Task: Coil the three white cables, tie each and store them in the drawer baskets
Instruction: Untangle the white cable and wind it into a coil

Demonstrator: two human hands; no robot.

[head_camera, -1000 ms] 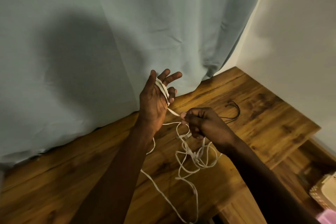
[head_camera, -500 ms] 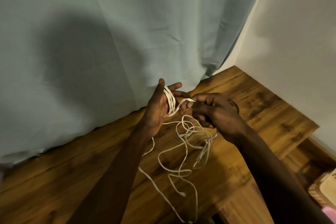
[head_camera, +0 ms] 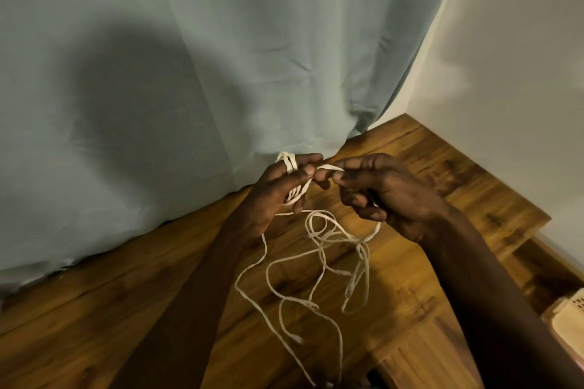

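Wooden tabletop [head_camera: 126,303] below grey-green curtain [head_camera: 158,73]

The white cable [head_camera: 319,249] runs behind the fingers of the left hand [head_camera: 271,196], so how many turns sit in that grip cannot be counted. The right hand [head_camera: 388,196] covers the strand it pinches; where it passes through the palm is hidden. The cable's lowest loops run out at the bottom edge. Plugs along the cable are too small and blurred to identify. A pale perforated basket [head_camera: 568,319] is cut off at the right edge. Both forearms cover parts of the desk [head_camera: 94,309].
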